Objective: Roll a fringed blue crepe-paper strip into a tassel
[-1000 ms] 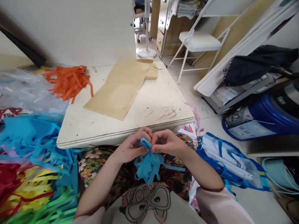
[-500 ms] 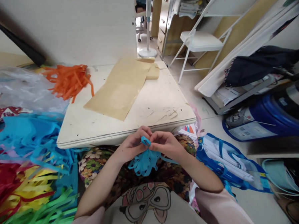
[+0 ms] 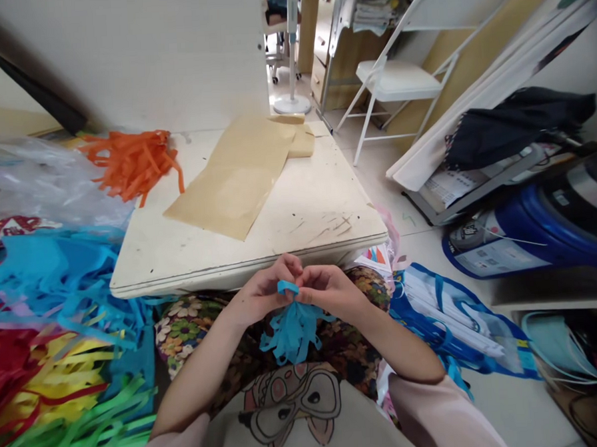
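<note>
A blue paper tassel (image 3: 291, 332) hangs above my lap, its cut strips fanning downward and a small loop standing up at its top. My left hand (image 3: 269, 290) pinches the tassel's neck from the left, fingers curled behind the loop. From the right, my right hand (image 3: 329, 290) pinches the same neck, thumb against its front. The two hands nearly touch, just below the front edge of the white table (image 3: 322, 212). Whether a separate strip is wrapped round the neck cannot be made out.
On the table lie a brown paper sheet (image 3: 231, 180) and an orange fringe bundle (image 3: 130, 162). Blue (image 3: 56, 276), yellow (image 3: 66, 372) and green fringes (image 3: 79, 428) pile at the left. At the right are a blue-trimmed bag (image 3: 458, 322), a blue bucket (image 3: 504, 233) and a white folding chair (image 3: 401, 78).
The tassel's loop has turned and its strips hang a little lower and straighter. A loose strip that stretched right, under my right hand, is no longer seen there. Both hands keep their pinch.
</note>
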Available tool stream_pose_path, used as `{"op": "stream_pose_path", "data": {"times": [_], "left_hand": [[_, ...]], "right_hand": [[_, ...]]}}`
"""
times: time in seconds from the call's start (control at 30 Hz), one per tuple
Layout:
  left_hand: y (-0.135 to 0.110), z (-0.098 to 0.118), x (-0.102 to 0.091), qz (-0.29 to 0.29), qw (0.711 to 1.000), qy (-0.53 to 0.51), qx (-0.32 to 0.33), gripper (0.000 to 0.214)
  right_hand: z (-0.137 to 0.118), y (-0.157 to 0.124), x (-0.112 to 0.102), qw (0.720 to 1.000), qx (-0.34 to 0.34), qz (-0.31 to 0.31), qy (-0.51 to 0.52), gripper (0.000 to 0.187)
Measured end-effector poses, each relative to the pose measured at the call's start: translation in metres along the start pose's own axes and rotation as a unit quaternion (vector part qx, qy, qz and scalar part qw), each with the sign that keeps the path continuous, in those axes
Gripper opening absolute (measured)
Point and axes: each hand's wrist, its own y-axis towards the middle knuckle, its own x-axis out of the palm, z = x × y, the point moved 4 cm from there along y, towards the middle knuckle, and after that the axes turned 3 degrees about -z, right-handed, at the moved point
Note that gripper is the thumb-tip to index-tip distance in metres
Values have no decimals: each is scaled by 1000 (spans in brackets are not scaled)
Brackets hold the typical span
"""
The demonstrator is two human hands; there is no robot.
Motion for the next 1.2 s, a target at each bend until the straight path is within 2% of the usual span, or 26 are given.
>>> {"op": "stream_pose_path", "data": {"times": [0.13, 0.27, 0.4, 0.53, 0.6, 0.67, 0.77, 0.87, 0.97, 1.07, 1.13, 1.2], "left_hand": [[-1, -2, -1, -8, 1000, -1, 4, 17], [-1, -2, -3, -4, 1000, 10, 14, 15], [-2, 0, -4, 13, 998, 62, 8, 10], [-3, 4, -6, 28, 991, 132, -20, 7], [-4, 6, -7, 19, 987, 158, -40, 7], [-4, 10, -6, -15, 979, 192, -61, 12], [-3, 20, -4, -44, 952, 290, -89, 16], [-3, 32, -2, -31, 888, 449, -99, 11], [-3, 43, 7, -47, 785, 615, -50, 9], [-5, 51, 16, -44, 670, 740, 32, 11], [-5, 54, 21, -43, 602, 794, 73, 11], [-4, 54, 26, -50, 549, 829, 97, 11]], "right_hand": [[0, -1, 0, 1000, -13, -8, -27, 21], [0, -5, -3, 992, -48, 38, -111, 19], [-1, -11, -2, 970, -76, 81, -217, 14], [-6, -15, -2, 938, -117, 88, -313, 12], [-10, -16, -1, 914, -140, 69, -374, 10], [-15, -18, -1, 872, -172, 47, -456, 7], [-21, -20, 1, 769, -215, 41, -601, 8], [-25, -23, 5, 653, -233, 47, -719, 14], [-26, -28, 8, 565, -240, 55, -787, 18], [-27, -32, 11, 509, -249, 69, -821, 18], [-27, -34, 12, 486, -255, 77, -833, 18], [-28, -35, 13, 473, -257, 84, -838, 19]]}}
